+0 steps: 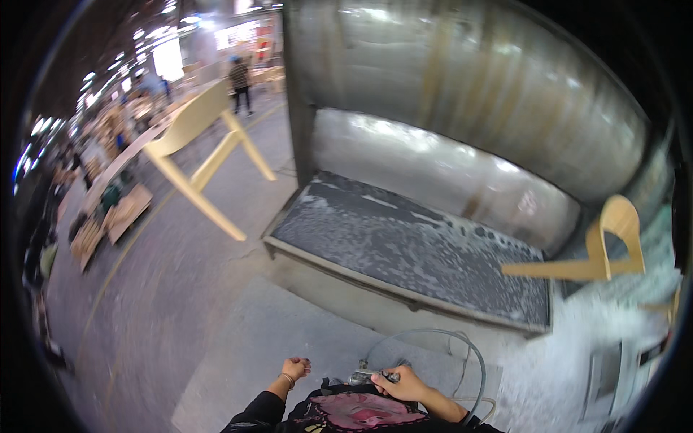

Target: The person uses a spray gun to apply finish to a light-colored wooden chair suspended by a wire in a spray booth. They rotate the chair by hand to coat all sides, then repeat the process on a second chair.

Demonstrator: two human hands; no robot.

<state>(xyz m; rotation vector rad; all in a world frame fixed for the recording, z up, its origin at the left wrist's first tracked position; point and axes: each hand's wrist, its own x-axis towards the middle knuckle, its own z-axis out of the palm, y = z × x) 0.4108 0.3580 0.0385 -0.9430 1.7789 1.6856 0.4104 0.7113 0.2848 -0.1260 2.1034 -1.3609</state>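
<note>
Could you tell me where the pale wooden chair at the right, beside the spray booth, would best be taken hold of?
Probably by the curved backrest of the wooden chair, approached from the left, the open floor side. The backrest rises clear above the seat, which juts out flat toward the booth tray, so its rounded top rail looks free to grip. The chair's legs are hidden, so its footing is unclear.

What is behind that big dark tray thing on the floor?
Behind the dark floor tray rises a shiny grey metal back wall, streaked and curved. A pale wooden chair covers its right end, so what lies there stays hidden.
</note>
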